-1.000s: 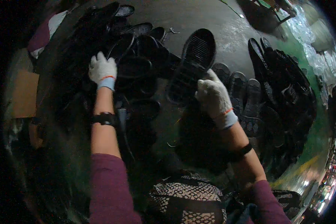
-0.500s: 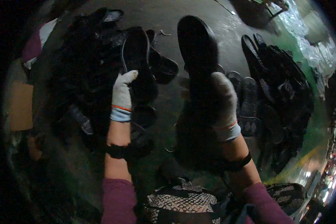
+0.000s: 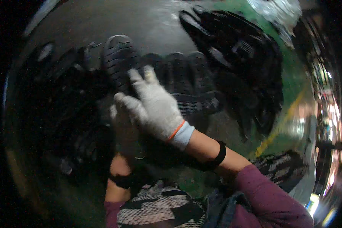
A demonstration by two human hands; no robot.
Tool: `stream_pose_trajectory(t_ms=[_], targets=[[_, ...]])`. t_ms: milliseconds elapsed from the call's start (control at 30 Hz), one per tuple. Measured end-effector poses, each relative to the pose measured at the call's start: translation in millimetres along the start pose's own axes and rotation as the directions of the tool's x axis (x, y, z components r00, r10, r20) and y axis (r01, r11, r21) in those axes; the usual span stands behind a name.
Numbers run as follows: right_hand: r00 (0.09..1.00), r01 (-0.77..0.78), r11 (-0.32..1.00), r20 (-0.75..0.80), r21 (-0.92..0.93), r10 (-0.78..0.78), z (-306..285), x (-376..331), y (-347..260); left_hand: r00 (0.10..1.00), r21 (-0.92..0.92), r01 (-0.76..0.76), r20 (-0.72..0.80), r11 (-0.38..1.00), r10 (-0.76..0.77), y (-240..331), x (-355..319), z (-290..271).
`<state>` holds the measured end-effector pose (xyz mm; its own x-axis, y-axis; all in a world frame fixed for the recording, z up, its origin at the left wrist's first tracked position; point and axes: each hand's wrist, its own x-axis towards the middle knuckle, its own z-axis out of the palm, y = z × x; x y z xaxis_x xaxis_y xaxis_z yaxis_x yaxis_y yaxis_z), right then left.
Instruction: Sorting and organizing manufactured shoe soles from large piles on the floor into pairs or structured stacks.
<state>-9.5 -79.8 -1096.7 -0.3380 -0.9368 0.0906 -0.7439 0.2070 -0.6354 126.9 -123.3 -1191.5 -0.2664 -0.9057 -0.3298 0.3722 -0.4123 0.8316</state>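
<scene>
A black shoe (image 3: 119, 57) lies with its ribbed sole up, in front of both my gloved hands. My right hand (image 3: 155, 102), in a white knit glove, reaches across to the left. Its fingers are apart and stretched over the near part of that sole. Just below and partly behind it is my left hand (image 3: 123, 129), also gloved, dark and smeared. Its fingers are mostly hidden, so its grip does not show. To the right of the shoe stands a row of black soles (image 3: 176, 70), with another black shoe (image 3: 199, 103) lying crosswise at their near end.
A heap of black shoes (image 3: 72, 91) spreads along the left. On the right is another dark pile of shoes (image 3: 239, 49). Clear plastic wrapping (image 3: 279, 15) lies at the far right, and a yellow floor line (image 3: 281, 123) runs nearer. My patterned shoe (image 3: 285, 167) is at the lower right.
My right hand has swung left and down, beside my left hand. The raised black shoe it gripped is no longer up. The view has shifted right.
</scene>
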Motion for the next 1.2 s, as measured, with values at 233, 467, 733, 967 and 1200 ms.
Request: stream_pose_trajectory(t_ms=[233, 467, 733, 967, 1200], targets=[[0.979, 0.203, 0.745, -0.141, 0.635, -0.147, -100, 52, 96, 0.866, 0.302, -0.076, 0.493, 0.950, -0.088, 55, 44, 43], [0.976, -0.210, 0.735, 0.189, 0.644, 0.113, -143, 71, 216, 0.404, 0.275, 0.511, 0.759, 0.814, -0.511, 27, 122, 121], [0.980, -0.200, 0.950, 0.030, 0.238, 0.199, -59, 53, 271, 0.660, 0.484, 0.293, 0.521, 0.824, -0.541, -9, 186, 63], [0.982, -0.150, 0.955, 0.077, -0.257, 0.175, -80, 48, 309, 0.544, 0.648, -0.760, 0.673, -0.044, 0.501, 6, 188, 14], [0.983, -0.103, 0.834, -0.074, 0.542, 0.170, -77, 81, 201, 0.896, 0.796, 0.272, -0.005, -0.541, 0.443, 141, 181, -173]])
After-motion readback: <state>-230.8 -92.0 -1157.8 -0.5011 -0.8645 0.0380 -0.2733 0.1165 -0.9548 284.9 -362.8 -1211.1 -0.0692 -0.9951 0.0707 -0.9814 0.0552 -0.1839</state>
